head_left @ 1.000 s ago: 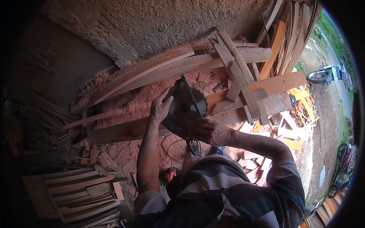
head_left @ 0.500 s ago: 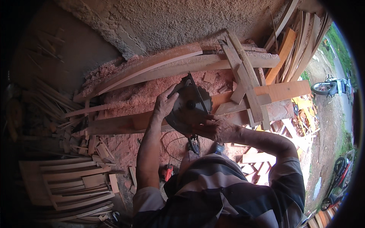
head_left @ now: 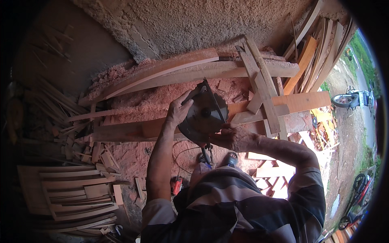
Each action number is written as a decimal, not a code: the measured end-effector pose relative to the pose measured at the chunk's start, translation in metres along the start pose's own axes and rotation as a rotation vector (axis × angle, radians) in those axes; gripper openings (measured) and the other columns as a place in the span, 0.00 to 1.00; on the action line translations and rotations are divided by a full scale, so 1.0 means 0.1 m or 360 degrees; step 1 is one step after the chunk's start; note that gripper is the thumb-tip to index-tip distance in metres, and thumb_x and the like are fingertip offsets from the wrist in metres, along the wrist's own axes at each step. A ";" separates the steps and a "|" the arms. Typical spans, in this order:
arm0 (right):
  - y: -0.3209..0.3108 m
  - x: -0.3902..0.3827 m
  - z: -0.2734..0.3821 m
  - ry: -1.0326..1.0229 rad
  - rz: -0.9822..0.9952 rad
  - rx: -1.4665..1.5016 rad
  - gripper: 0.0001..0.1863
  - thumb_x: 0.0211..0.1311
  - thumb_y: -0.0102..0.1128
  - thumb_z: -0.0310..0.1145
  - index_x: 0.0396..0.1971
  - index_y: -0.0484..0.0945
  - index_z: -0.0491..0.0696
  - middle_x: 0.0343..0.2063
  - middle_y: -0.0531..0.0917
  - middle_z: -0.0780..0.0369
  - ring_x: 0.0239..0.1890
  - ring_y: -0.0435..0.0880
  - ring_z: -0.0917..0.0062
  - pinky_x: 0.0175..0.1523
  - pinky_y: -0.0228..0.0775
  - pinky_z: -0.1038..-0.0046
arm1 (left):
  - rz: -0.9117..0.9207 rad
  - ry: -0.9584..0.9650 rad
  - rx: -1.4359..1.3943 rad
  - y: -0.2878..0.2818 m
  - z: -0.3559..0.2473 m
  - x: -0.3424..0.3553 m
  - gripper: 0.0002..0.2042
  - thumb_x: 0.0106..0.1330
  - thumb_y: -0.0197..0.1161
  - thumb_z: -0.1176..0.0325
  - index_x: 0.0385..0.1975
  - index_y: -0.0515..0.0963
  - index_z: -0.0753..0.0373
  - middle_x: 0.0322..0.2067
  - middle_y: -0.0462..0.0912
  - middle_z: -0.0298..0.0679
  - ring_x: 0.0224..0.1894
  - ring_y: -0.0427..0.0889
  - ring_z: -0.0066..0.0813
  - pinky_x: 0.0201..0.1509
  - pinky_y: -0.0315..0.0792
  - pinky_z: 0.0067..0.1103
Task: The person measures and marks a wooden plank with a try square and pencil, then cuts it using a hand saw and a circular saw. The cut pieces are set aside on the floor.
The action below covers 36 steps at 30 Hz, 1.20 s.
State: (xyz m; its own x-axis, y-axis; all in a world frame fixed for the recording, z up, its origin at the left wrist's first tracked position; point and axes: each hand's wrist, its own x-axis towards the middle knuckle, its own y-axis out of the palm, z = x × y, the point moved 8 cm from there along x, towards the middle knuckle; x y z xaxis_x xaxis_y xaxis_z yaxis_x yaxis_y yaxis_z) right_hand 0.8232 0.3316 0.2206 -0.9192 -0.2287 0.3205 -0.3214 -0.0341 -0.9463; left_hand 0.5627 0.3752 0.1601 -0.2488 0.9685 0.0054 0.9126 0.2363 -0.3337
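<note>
A circular saw is tipped up in front of me, its round toothed blade facing me and its dark base plate standing along the blade. My left hand grips the saw's upper left edge, with the fingers curled over it. At the lower right of the blade, my right hand is closed, thumb and fingertips against the saw near the base plate's end. Exactly what those fingertips pinch is partly hidden. Below the saw, a long wooden beam lies across, and a dark cord loops near my feet.
Curved planks lie behind the saw amid pink shavings. Crossed boards sit to the right on an orange-brown plank. A red power tool rests on the floor, left of my feet. Stacked boards fill the lower left.
The whole view has shifted slightly. My right fingers have moved a little rightward along the saw's lower edge; the left hand keeps its grip and the saw stays tipped up.
</note>
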 end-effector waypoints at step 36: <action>1.33 -0.21 0.62 0.2159 -0.1775 0.3772 0.20 0.79 0.41 0.49 0.41 0.77 0.51 0.21 0.74 0.74 0.21 0.75 0.85 0.23 0.66 0.82 | -0.0327 -0.0050 -0.0196 0.06 -0.10 -0.31 0.26 0.79 0.56 0.64 0.72 0.66 0.72 0.67 0.73 0.58 0.64 0.78 0.42 0.68 0.72 0.30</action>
State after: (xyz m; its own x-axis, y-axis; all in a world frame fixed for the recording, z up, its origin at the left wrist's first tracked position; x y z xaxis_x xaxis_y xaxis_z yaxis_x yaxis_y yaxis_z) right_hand 0.8140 0.2711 0.0858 -0.6426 0.5803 -0.5004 -0.6020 0.0218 0.7982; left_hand 0.5789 0.3473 0.1673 -0.4417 0.8966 0.0312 0.8739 0.4378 -0.2114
